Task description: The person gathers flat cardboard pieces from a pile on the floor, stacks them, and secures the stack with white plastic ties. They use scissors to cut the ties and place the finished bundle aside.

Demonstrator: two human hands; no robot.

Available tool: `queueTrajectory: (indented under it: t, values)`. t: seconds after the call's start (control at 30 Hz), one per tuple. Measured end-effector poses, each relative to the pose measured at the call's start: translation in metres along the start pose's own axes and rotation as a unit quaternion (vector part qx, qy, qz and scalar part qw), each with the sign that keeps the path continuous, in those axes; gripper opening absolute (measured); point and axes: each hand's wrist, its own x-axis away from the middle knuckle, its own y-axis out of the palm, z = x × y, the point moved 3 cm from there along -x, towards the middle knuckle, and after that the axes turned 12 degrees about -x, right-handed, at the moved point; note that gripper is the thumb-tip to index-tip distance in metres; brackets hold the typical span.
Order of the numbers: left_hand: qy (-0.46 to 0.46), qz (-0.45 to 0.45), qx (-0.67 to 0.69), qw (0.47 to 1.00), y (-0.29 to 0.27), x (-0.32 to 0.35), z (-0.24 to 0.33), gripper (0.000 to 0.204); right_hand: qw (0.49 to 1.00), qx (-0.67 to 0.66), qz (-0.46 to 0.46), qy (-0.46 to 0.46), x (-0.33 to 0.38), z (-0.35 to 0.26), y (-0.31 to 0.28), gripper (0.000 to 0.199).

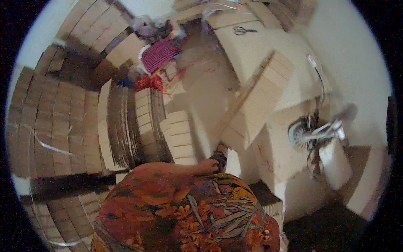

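Cloth with orange flowers and leaves (pixel 184 214) fills the bottom of the view; it is what the person wears, and it hides most of both arms. Just above it, one hand (pixel 208 166) pokes out past the cloth. It looks curled, with its fingers bent around a small dark thing (pixel 219 158), but the picture is blurry and I cannot tell for sure how tight the hold is, or which hand it is. The other hand is hidden and cannot be seen. The dark thing is short; its long side points up and a bit to the right, away from the person. What it is cannot be made out. It sits just beside a slanted stack of flat cardboard pieces (pixel 257 105), whose long side runs from lower left to upper right. To the left of the hand stands another pile of folded cardboard (pixel 180 138), and further left are many more cardboard stacks (pixel 54 126), bent by the round lens. To the right is a white fan (pixel 312 134) with dark wires; its shape is smeared. Further away, a pink striped cloth (pixel 159 54) and a red tangle of string (pixel 149 82) lie on boxes. Farthest off, scissors (pixel 243 30) rest on a pale box top (pixel 256 46).
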Motion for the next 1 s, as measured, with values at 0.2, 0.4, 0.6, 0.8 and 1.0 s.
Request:
queueTrajectory:
  t: [0.2,0.4,0.6,0.8,1.0]
  values:
    - [0.003,0.011,-0.023,1.000,-0.078,-0.018,-0.015,0.037,0.996,0.055,-0.075,-0.019,-0.017,-0.076,0.098,0.051]
    - [0.089,0.146,-0.252,0.953,-0.070,-0.008,-0.174,0.022,0.988,0.074,-0.132,-0.018,-0.020,-0.113,0.165,0.049]
    - [-0.133,-0.030,-0.166,0.977,-0.077,-0.006,-0.224,0.025,0.992,0.038,-0.114,-0.028,-0.029,-0.132,0.161,0.047]
    - [0.042,0.049,-0.320,0.945,-0.019,-0.021,-0.290,0.034,0.995,0.014,-0.094,-0.016,-0.032,-0.139,0.170,0.046]
    - [0.087,0.064,-0.274,0.956,-0.044,-0.025,-0.320,0.027,0.998,-0.021,-0.054,0.007,-0.039,-0.144,0.201,0.044]
